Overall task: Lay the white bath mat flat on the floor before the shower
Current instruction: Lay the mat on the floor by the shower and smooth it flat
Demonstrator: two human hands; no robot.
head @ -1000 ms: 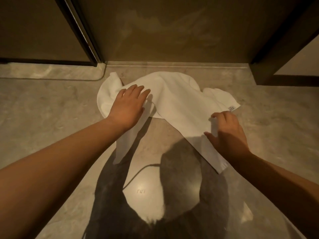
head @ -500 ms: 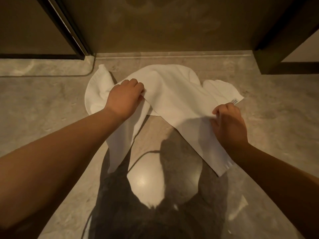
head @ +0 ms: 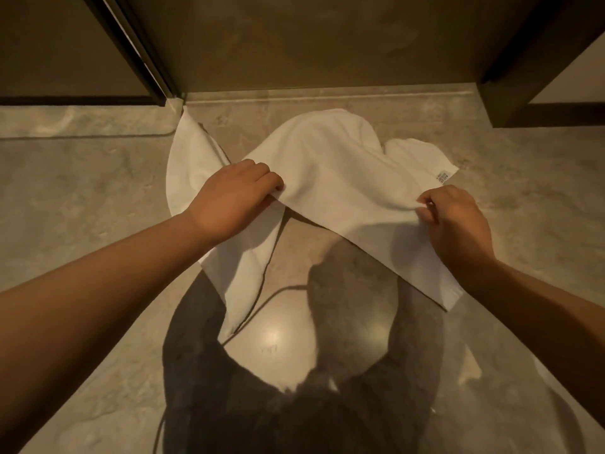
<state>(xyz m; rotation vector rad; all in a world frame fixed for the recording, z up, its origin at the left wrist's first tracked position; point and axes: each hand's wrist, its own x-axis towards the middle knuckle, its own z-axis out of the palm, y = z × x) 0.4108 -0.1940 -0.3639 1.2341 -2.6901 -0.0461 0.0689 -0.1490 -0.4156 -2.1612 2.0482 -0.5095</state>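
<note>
The white terry-cloth bath mat [head: 327, 165] lies rumpled on the glossy beige stone floor [head: 82, 198], close to the floor's far edge, just short of the low stone sill [head: 327, 95] that runs beneath the dark brown panel [head: 311, 37]; it is not flat, its middle humped up in a soft fold. The left hand [head: 229, 198] has its fingers curled down into the cloth, gripping a bunched fold at the mat's left side; the right hand [head: 458, 221] pinches the mat's right edge between thumb and bent fingers, just below a small printed label [head: 442, 177] sewn at that corner. One flap of the mat reaches toward the foot of the dark door frame [head: 144, 60] at the far left; a narrower strip trails toward the near side under the left wrist; another corner lies out flat beneath the right forearm. The person's dark shadow [head: 294, 404] falls across the near floor.
</note>
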